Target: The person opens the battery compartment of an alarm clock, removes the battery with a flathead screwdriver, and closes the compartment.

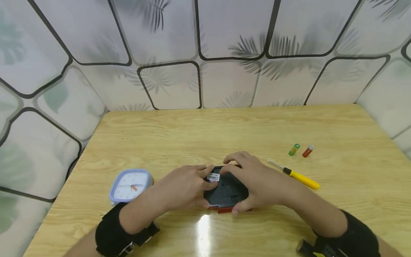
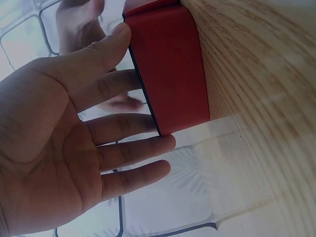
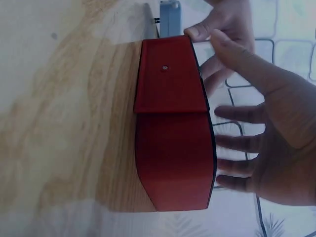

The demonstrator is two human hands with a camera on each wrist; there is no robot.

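Observation:
A box-shaped device (image 1: 227, 192) with red sides and a dark panel facing up lies on the wooden table, a white label (image 1: 213, 177) at the panel's far left. My left hand (image 1: 189, 186) rests at its left side, fingers stretched over the panel. In the left wrist view its thumb touches the top edge of the red side (image 2: 170, 74). My right hand (image 1: 261, 180) arches over the right part, thumb near the front edge. Its fingers reach out above the panel in the right wrist view, where a small screw (image 3: 165, 68) shows in the red side.
A blue-framed clock (image 1: 131, 186) lies face up to the left. On the right is a screwdriver (image 1: 302, 178) with a yellow handle. Beyond it lie a green battery (image 1: 294, 150) and a red battery (image 1: 308, 151). A patterned wall (image 1: 228, 84) borders the table's far edge.

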